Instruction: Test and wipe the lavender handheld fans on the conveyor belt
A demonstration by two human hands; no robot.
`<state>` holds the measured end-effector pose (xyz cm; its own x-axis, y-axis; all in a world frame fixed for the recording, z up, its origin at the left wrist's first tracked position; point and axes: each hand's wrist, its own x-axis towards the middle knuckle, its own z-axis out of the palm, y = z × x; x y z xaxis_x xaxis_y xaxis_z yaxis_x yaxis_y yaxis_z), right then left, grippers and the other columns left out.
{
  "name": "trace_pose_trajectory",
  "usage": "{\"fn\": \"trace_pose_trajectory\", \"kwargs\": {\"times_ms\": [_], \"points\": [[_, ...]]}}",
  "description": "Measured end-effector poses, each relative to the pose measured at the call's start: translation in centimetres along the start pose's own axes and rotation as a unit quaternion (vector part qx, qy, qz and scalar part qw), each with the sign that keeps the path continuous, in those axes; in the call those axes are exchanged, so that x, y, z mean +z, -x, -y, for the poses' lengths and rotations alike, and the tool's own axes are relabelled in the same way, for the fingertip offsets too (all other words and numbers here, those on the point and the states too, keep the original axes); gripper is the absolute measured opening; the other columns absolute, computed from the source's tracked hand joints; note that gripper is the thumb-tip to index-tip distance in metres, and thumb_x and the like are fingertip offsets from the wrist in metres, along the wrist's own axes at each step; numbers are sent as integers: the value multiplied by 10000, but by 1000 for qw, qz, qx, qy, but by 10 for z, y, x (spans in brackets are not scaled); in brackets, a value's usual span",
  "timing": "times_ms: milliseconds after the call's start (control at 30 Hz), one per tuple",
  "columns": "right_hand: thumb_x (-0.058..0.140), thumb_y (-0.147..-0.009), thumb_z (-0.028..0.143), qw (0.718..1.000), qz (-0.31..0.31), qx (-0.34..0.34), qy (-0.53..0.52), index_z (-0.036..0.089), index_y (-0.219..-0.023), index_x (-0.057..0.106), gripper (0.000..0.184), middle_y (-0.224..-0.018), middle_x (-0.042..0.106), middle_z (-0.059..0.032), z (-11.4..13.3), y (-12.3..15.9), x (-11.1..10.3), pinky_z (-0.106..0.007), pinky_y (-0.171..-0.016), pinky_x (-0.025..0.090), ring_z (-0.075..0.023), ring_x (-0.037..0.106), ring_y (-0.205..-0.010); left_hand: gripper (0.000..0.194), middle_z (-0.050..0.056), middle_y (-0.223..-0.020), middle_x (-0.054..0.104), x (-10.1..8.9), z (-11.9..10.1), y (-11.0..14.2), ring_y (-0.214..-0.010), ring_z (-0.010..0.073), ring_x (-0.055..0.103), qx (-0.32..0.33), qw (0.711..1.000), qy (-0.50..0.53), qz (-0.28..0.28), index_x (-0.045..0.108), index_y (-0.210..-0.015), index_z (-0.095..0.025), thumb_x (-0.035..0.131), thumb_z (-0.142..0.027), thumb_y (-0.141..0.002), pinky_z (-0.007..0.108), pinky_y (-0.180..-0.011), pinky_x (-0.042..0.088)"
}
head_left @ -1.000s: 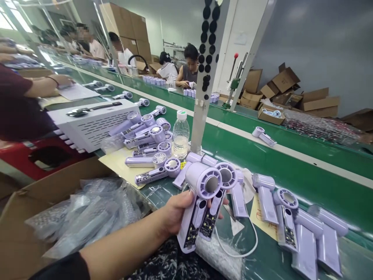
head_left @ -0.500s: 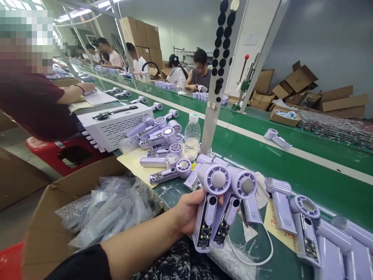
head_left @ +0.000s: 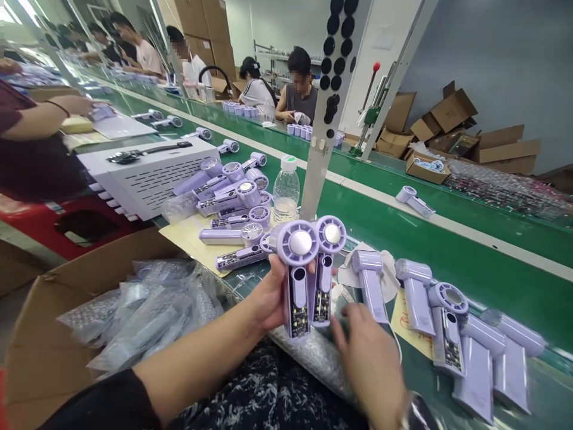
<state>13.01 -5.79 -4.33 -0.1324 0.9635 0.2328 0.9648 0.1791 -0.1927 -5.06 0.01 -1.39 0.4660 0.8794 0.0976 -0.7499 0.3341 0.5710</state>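
L hand [head_left: 271, 298] still grips two purple fans [head_left: 298, 280], boards [head_left: 299, 322] exposed. Chg: R hand [head_left: 369, 352] now in view, open, over near edge of desk [head_left: 432, 385]; both hands now avail.

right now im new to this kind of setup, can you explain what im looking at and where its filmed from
No machine does the handling here: these are a person's bare hands, seen by one camera worn on the head, looking forward and down. The left hand holds two purple handheld devices upright, circuit boards showing on their handles. The right hand, blurred, is close beside them; whether it touches anything is unclear. More purple devices lie along the green worktop to both sides, and a clear bottle stands behind the held pair. At lower left, a cardboard box holds bubble-wrap packets.
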Motion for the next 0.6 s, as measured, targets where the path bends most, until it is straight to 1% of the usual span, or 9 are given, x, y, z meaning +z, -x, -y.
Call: {"fn": "trace_pose_trajectory", "kwargs": {"times_ms": [67,100,167,200,267,300,333,467,600], "points": [[620,-932,146,998,56,27,12,153,-848,629,85,-864,684,-105,9,-1,3,-339,-594,527,-254,693,-744,678,93,-907,769,2,-5,-4,-952,296,752,16,1000,0,-5,706,-877,-166,755,-793,-625,412,-906,594],[585,-928,123,995,84,42,-23,166,-833,609,106,-848,686,-115,12,-1,2,-351,-604,516,-275,696,-755,698,100,-923,769,4,-6,-6,-978,312,745,23,1000,-2,-9,712,-872,-166,752,-810,-606,437,-925,590],[523,-962,186,965,148,77,-204,195,-868,575,108,-755,672,-72,15,2,-4,-334,-593,501,-246,676,-681,725,111,-955,768,7,-6,-11,-1018,333,733,39,999,-6,-19,714,-828,-165,747,-840,-565,454,-928,593],[510,-977,267,923,181,99,-324,208,-894,566,116,-684,648,-33,16,4,-9,-314,-563,492,-219,648,-607,722,113,-974,768,9,-4,-14,-1028,335,728,47,999,-7,-26,709,-790,-166,749,-846,-550,448,-914,600],[523,-962,435,813,225,138,-519,214,-920,576,231,-572,599,18,17,8,-22,-278,-507,474,-180,594,-499,701,114,-1019,763,15,0,-20,-1040,330,721,64,997,-8,-45,690,-712,-163,762,-838,-537,428,-887,611],[543,-943,487,774,225,148,-573,210,-897,591,286,-544,592,22,17,10,-27,-268,-499,472,-171,588,-485,695,113,-1040,759,19,3,-23,-1044,329,718,71,996,-7,-53,682,-684,-160,767,-834,-533,423,-880,613],[569,-926,515,758,210,153,-599,204,-847,602,323,-530,596,16,19,12,-32,-260,-505,472,-165,591,-487,693,112,-1053,755,22,6,-26,-1047,329,714,74,996,-5,-58,678,-664,-158,771,-832,-529,424,-879,613],[608,-937,565,783,131,148,-589,191,-708,590,439,-482,575,9,26,16,-36,-231,-507,425,-123,547,-456,701,107,-1014,753,33,18,-33,-1001,328,720,62,996,5,-60,669,-634,-156,769,-841,-516,446,-868,608],[546,-916,731,745,89,218,-624,202,-763,559,551,-429,427,76,31,24,-25,-209,-369,282,-92,392,-344,698,96,-925,760,33,30,-31,-863,284,731,92,994,-19,-59,680,-671,-163,779,-835,-513,401,-767,612]]}}
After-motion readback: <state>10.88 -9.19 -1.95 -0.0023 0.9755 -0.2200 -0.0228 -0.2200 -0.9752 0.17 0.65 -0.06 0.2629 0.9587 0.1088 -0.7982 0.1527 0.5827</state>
